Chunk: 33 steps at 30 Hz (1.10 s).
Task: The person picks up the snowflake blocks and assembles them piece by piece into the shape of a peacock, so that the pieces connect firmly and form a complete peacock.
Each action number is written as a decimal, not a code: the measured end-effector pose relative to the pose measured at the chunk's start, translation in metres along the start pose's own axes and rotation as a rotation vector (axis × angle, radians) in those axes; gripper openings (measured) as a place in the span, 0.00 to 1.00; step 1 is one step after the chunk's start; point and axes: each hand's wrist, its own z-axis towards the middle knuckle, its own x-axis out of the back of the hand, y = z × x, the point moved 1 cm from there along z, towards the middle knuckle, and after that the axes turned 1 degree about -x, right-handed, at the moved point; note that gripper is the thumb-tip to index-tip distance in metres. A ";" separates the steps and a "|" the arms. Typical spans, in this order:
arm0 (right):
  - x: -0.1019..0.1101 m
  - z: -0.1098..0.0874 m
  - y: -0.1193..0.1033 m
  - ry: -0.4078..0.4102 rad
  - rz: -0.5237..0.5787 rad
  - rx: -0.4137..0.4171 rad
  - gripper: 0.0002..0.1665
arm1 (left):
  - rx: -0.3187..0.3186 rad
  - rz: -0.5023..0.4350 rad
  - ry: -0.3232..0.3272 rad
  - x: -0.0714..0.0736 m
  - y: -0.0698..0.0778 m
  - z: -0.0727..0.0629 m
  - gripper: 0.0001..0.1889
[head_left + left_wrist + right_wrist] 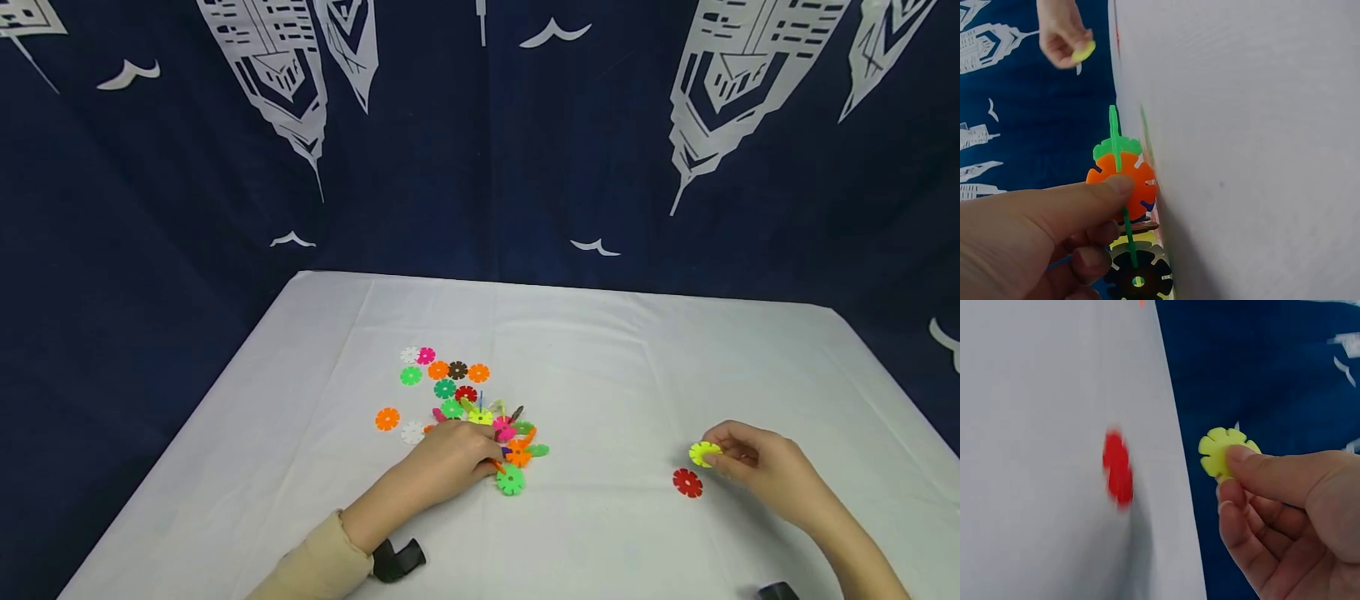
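My left hand [453, 458] grips a cluster of interlocked, notched plastic discs [517, 454] left of the table's middle. In the left wrist view, the thumb presses on an orange disc [1139, 181]. Green discs [1112, 147] slot in beside it, and a dark disc [1125, 272] sits nearer the camera. Over at the right, my right hand [772, 467] pinches a yellow notched disc [702, 452] between thumb and fingers, its flower-like edge [1214, 452] facing outward. A red disc [687, 482] lies on the table just below it, blurred in the right wrist view.
Several loose discs lie behind and left of the cluster, among them an orange one [387, 418], a brown one [457, 371] and a white one [410, 354]. White cloth [600, 358] covers the table. A navy curtain [480, 192] hangs behind it.
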 end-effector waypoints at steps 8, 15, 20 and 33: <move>-0.033 0.018 -0.058 -0.062 0.323 0.109 0.07 | 0.035 -0.094 0.000 -0.003 0.001 0.003 0.02; -0.075 0.027 -0.080 -0.212 0.659 0.059 0.07 | 0.042 -0.126 0.036 -0.005 0.002 0.008 0.03; -0.094 0.027 -0.083 -0.235 0.743 -0.070 0.10 | 0.053 -0.159 0.056 -0.007 0.002 0.011 0.03; -0.119 0.030 -0.089 -0.046 0.528 -0.064 0.05 | 0.142 -0.131 0.091 0.008 -0.001 0.019 0.03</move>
